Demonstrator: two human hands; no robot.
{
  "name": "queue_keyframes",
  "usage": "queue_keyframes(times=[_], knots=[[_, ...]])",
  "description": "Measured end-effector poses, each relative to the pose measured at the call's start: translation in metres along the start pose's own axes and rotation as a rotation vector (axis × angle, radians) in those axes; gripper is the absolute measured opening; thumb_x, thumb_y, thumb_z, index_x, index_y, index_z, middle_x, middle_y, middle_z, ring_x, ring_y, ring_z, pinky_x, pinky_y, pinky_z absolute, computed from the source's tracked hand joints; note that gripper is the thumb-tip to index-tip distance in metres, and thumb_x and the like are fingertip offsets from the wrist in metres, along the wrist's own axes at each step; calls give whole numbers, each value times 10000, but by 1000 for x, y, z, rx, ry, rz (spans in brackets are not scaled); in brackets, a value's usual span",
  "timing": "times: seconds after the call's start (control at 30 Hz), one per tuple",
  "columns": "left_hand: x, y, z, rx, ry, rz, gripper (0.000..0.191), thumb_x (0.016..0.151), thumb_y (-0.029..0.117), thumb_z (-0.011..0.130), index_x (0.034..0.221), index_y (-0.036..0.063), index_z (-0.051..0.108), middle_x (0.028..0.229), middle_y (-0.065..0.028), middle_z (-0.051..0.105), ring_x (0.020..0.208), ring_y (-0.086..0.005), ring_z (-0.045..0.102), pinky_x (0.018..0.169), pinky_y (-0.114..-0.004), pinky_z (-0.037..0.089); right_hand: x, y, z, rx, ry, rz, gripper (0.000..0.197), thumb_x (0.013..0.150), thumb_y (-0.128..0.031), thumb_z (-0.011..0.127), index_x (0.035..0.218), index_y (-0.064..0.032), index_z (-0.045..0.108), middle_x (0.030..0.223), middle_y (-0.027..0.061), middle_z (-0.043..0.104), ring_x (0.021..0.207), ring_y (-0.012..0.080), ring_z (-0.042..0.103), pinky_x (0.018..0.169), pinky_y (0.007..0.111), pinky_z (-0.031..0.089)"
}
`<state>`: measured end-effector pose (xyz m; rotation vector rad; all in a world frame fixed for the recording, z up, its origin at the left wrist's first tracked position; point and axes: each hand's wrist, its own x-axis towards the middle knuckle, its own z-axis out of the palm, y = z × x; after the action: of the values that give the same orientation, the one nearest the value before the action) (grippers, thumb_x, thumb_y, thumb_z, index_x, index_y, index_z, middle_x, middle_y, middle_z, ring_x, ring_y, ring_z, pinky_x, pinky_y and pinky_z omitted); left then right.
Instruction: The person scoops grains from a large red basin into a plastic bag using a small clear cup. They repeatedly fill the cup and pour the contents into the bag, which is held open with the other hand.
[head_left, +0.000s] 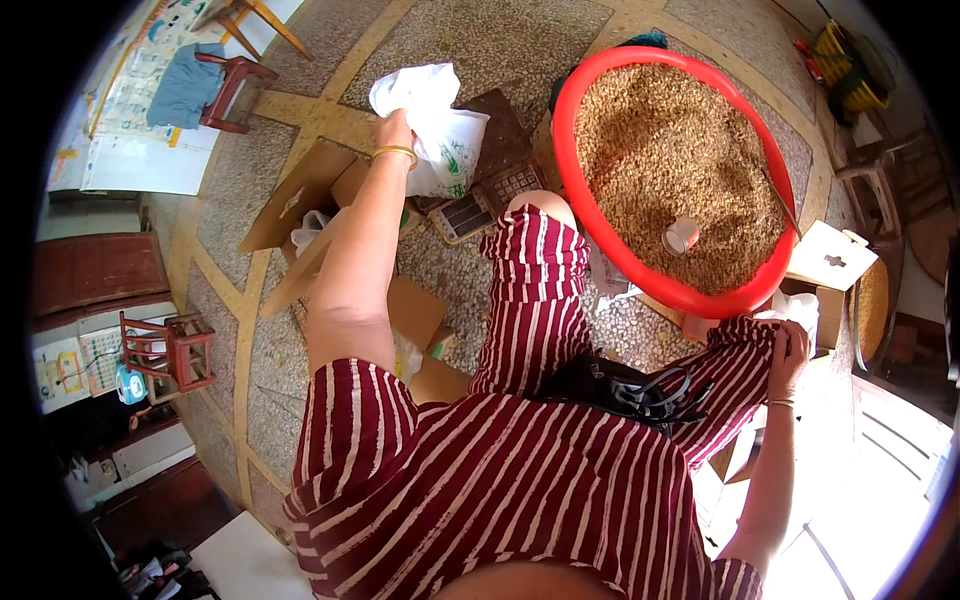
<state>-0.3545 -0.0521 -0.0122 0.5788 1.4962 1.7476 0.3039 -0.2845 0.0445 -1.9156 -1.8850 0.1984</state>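
My left hand (394, 131) grips the gathered top of a white plastic bag (450, 146) with green print. The bag hangs or stands at the near side of a scale's dark platform (501, 129); whether it rests there I cannot tell. Below it is the scale's panel with display (463, 216) and keypad (516, 184). My right hand (789, 360) lies against the striped trouser leg at my right knee, its fingers partly hidden. Ahead to the right, a large red plastic basin (568, 161) holds a heap of light-brown grain (667, 157). A clear plastic cup (680, 237) sits in the grain.
Open cardboard boxes (300, 191) stand on the terrazzo floor (465, 45) under my left arm. A white box lid (834, 255) and a white plastic bag (799, 311) are beyond my right knee. Wooden stools (232, 90) and a small red chair (187, 352) stand at left.
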Motion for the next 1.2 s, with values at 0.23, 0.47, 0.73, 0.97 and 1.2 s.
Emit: queue_keyframes(times=[0.23, 0.47, 0.73, 0.97, 1.2], knots=[[30, -38, -2, 156, 49, -106, 222, 748, 110, 519, 862, -69, 587, 759, -93, 595, 604, -173, 571, 513, -305, 440, 6, -6, -2, -4, -29, -4, 183, 867, -114, 506, 986, -5, 593, 1028, 141, 566, 994, 293, 510, 887, 383, 397], [55, -74, -16, 834, 17, -34, 368, 732, 182, 546, 1014, -51, 589, 946, -205, 630, 870, -324, 610, 742, -371, 463, 8, -4, -4, -32, -54, 25, 184, 880, -89, 497, 1005, 5, 592, 1053, 130, 575, 1031, 270, 516, 902, 355, 405], [45, -97, -15, 616, 125, -139, 390, 748, 193, 536, 1086, 4, 581, 1024, -176, 621, 938, -318, 589, 805, -363, 435, 17, -8, -2, -25, -74, 52, 171, 855, -75, 510, 986, -2, 592, 1044, 137, 572, 1017, 296, 507, 911, 392, 388], [53, -90, -14, 625, 88, -2, 360, 740, 140, 505, 1046, -33, 582, 990, -215, 619, 941, -349, 581, 815, -377, 427, 15, -1, 0, -6, -58, 48, 168, 856, -78, 520, 984, 0, 597, 1035, 139, 575, 1000, 294, 520, 886, 387, 405], [92, -82, -9, 488, 47, 104, 363, 715, 139, 534, 1004, -76, 578, 949, -233, 623, 884, -343, 609, 764, -374, 454, 16, -1, 0, -24, -64, 26, 173, 862, -79, 517, 996, -3, 598, 1037, 142, 575, 1006, 293, 518, 892, 387, 400]])
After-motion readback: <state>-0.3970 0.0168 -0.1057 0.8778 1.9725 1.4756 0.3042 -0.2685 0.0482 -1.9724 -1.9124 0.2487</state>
